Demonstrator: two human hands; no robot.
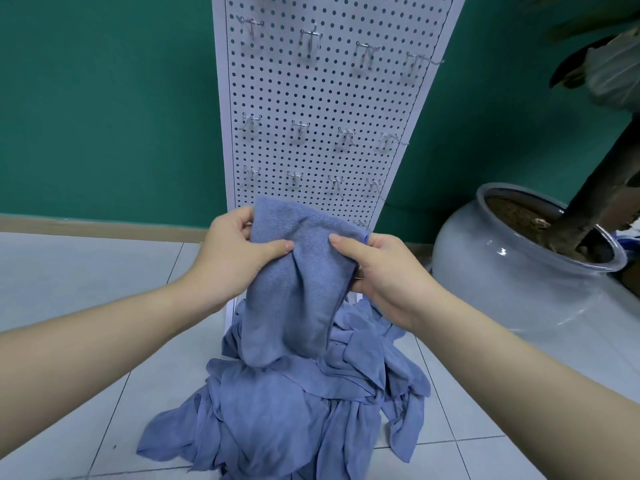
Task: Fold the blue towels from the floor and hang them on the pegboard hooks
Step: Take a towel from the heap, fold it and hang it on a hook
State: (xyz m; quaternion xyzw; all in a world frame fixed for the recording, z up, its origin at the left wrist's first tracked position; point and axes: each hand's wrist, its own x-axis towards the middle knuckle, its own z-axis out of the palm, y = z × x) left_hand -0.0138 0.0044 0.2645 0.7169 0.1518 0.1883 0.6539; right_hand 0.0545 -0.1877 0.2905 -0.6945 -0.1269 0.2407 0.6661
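Head view. A person's 2 hands hold 1 blue towel (298,271) up in front of the white pegboard (322,98). The left hand (228,258) grips the towel's upper left edge, thumb pressed on the near face and fingers curled behind the cloth. The right hand (384,275) grips the upper right edge in the same way, thumb on the front, fingers wrapped behind. The towel lies between the 2 hands, its top edge spanning from one to the other, and it hangs down in a narrow, doubled-over length (the exact number of layers cannot be told). Its lower end touches the pile of blue towels (294,410), which lies crumpled on the tiled floor (86,393) directly below the hands and against the foot of the pegboard. The pegboard stands upright before a green wall (104,98) and carries rows of bare metal hooks (308,39). To the right of the pile, apart from it, a pale round plant pot (502,271) stands on the floor, with soil and a dark trunk in it.
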